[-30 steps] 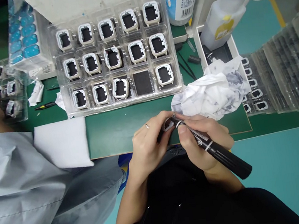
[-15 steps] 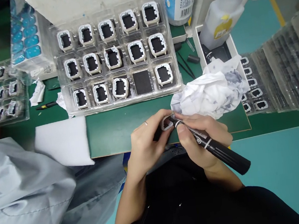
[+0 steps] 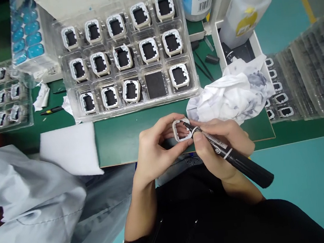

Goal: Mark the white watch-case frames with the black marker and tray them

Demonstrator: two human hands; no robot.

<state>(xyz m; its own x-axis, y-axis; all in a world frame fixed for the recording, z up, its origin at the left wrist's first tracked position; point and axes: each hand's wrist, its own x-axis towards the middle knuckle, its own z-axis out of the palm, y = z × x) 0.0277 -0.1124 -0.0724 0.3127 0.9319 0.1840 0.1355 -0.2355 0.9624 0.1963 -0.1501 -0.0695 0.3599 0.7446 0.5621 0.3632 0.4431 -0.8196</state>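
Observation:
Between the thumb and fingers of my left hand (image 3: 156,148) is a small white watch case frame (image 3: 176,131), its opening turned up towards me. My right hand (image 3: 222,145) grips a black marker pen (image 3: 239,164), whose dark tip reaches the frame's inner right side. Whether the tip touches the frame I cannot tell. Beyond my hands lies a clear plastic tray (image 3: 113,112) with several similar white frames in its pockets. One front-row pocket (image 3: 155,85) shows only its dark base.
A crumpled stained white cloth (image 3: 229,91) lies right of my hands, near a white box (image 3: 257,42) with a bottle (image 3: 246,14). Stacked trays (image 3: 307,76) stand farther right. At left are a white foam pad (image 3: 69,150) and a person's grey sleeve (image 3: 33,204).
The frame has turned so its opening faces me more, and my left fingers have spread around it. The marker tip now shows inside the frame. The whole view has shifted slightly.

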